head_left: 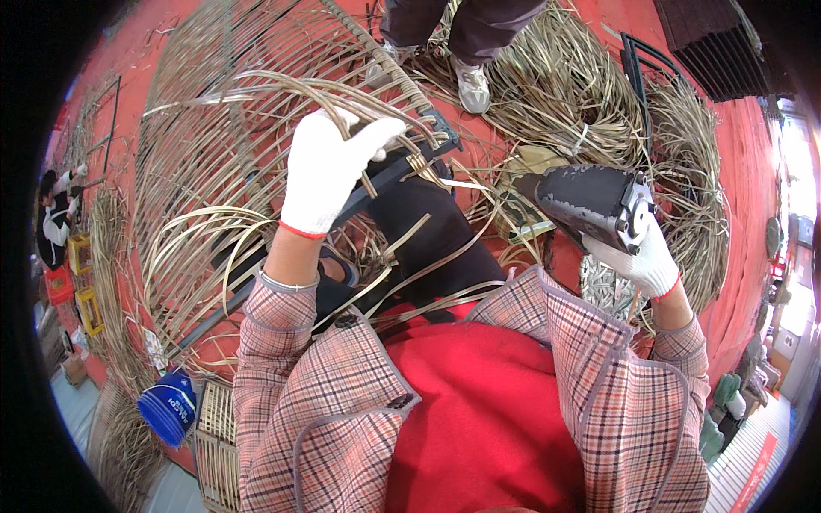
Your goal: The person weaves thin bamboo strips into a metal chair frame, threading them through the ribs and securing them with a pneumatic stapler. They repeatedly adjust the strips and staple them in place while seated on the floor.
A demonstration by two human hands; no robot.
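Note:
My left hand (329,167), in a white glove with a red cuff edge, is closed around several tan wicker strands (299,85). They arc up and to the left over a half-woven frame (282,43) of dark bars and ribs. Strand ends wrap the dark corner bar (402,167) just right of that hand. My right hand (641,256), gloved the same way, grips a worn black staple gun (586,201) by its handle. Its nose points left, apart from the frame. The handle and trigger fingers are mostly hidden behind the tool's body.
Large bundles of wicker strands (564,94) lie on the red floor at the far right. Another person's legs and a white shoe (472,85) stand beyond the frame. A blue bucket (168,406) sits at the lower left, beside a slatted woven panel (217,445). Loose strands cross my lap.

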